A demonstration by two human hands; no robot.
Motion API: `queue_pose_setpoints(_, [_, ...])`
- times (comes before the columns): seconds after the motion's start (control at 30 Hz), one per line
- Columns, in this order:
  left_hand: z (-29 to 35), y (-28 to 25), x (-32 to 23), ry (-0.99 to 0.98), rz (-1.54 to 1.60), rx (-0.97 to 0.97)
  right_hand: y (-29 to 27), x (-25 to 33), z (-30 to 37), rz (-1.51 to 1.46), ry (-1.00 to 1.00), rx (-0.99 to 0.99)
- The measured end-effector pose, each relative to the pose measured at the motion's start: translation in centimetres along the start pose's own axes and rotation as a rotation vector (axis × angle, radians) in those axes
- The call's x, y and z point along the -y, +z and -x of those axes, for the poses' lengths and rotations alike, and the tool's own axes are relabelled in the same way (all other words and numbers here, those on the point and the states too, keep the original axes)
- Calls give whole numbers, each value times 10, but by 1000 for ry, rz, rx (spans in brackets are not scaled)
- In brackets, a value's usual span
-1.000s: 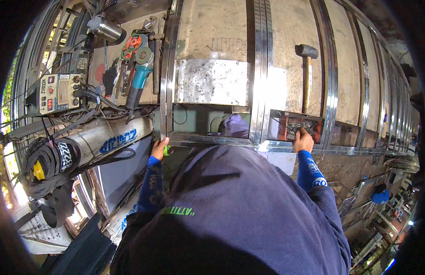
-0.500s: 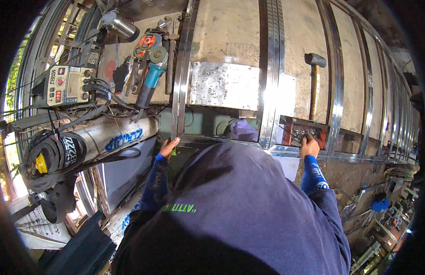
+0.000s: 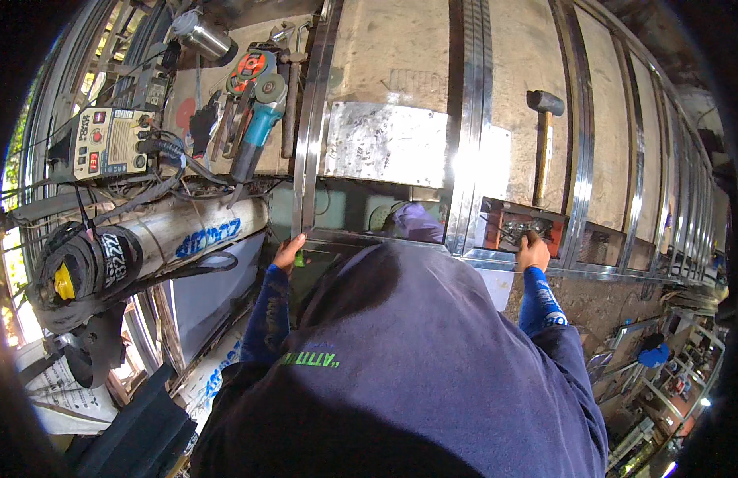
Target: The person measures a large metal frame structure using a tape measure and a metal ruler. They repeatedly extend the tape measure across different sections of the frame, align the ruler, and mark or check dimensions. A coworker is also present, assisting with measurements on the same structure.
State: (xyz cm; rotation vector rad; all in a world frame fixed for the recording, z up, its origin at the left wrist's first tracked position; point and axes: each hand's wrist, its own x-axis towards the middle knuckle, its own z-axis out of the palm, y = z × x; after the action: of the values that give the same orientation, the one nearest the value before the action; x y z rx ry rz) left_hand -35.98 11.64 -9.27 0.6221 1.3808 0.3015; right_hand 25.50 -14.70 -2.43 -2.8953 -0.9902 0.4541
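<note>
A long shiny metal frame with several crossbars lies over the worktable in front of me. At its near left corner, my left hand is closed on the frame, thumb up along the edge. Farther right, my right hand is closed over the near rail, its fingertips partly hidden beside a red tray of small metal pieces. A hammer with a dark head and wooden handle lies between two crossbars beyond that tray. A scuffed pale sheet lies between the bars in the middle.
Left of the frame lie a teal angle grinder, an orange-disc grinder and a metal tumbler. A welding machine with cables stands at far left, above a white cylinder. Tools and metal scraps cover the lower right.
The whole view has shifted slightly, with the frame and tools a little farther left in the picture. Both hands stay on the near rail.
</note>
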Motion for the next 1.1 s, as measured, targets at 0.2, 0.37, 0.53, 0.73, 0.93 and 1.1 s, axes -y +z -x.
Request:
queue_pose_setpoints(0.2, [-4,-1,1,30,-9,22,5,-4,-3,3,8,5])
queue_pose_setpoints(0.37, [-10,-5,11,18,15,40,2,-3,-2,-17,25,29])
queue_pose_setpoints(0.53, [-15,-13,17,19,27,150,1,-1,-2,11,15,9])
queue_pose_setpoints(0.73, [-30,-24,26,-63,-37,24,-2,3,1,-9,-7,-13])
queue_pose_setpoints(0.93, [-21,-21,19,38,15,118,-3,4,1,-23,1,-14])
queue_pose_setpoints(1.1, [-17,-13,17,57,-6,52,0,0,0,-25,-35,-26])
